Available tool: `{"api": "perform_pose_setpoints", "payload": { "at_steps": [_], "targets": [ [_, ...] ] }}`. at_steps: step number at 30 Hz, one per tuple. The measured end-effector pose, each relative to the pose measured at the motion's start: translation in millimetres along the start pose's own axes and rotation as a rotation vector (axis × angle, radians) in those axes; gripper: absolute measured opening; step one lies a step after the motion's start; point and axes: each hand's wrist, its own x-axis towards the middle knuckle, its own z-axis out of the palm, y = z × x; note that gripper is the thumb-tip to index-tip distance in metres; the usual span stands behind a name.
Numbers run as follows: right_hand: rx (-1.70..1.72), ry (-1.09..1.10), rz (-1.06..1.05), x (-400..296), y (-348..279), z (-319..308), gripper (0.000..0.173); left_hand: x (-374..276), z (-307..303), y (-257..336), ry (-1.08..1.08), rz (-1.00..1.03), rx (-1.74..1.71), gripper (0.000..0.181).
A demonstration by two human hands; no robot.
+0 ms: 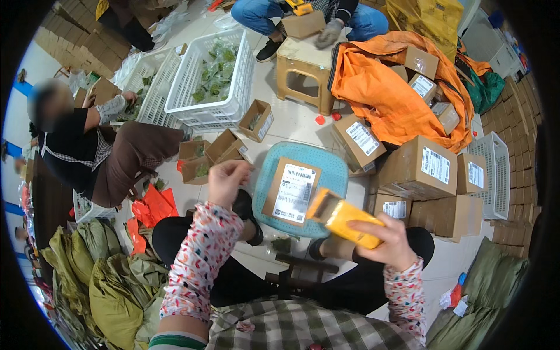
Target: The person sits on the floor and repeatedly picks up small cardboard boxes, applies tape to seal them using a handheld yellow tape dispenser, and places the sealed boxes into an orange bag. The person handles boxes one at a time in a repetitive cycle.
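A yellow tape dispenser [350,221] is in my right hand [389,238], its head pointing left over the edge of a light blue plastic stool [334,175]. On that stool lies a cardboard box [284,168] with a white printed label [292,192] facing up. To the left of the stool I hold up my left hand [227,181], its fingers curled with the tips together; whether something small is between them cannot be told. Just beyond this hand stand open cardboard boxes [222,146] with green plants in bags inside.
White plastic crates [210,111] of bagged plants stand ahead left. Labelled cartons [415,168] are stacked to the right, beside an orange sack [372,96] of boxes. A co-worker [98,153] sits left; another handles a box [304,25] on a tan stool [302,54].
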Motion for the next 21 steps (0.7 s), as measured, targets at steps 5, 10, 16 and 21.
{"api": "perform_pose_setpoints", "payload": {
  "at_steps": [5, 10, 16, 21],
  "targets": [
    [0.084, -0.070, 0.099, 22, 38, 11, 0.045, 26, 12, -104, -0.181, 0.327, 0.658, 0.022],
    [0.171, -0.076, 0.094, 14, 46, 17, 0.050, 13, 38, -80, -0.144, 0.202, 0.600, 0.031],
    [0.126, -0.058, 0.059, 64, -20, 22, 0.050, 18, 18, -72, -0.569, -0.387, -0.024, 0.064],
    [0.103, -0.070, 0.038, 100, -31, 44, 0.048, -22, 18, -10, 0.085, 0.445, 1.142, 0.066]
  ]
}}
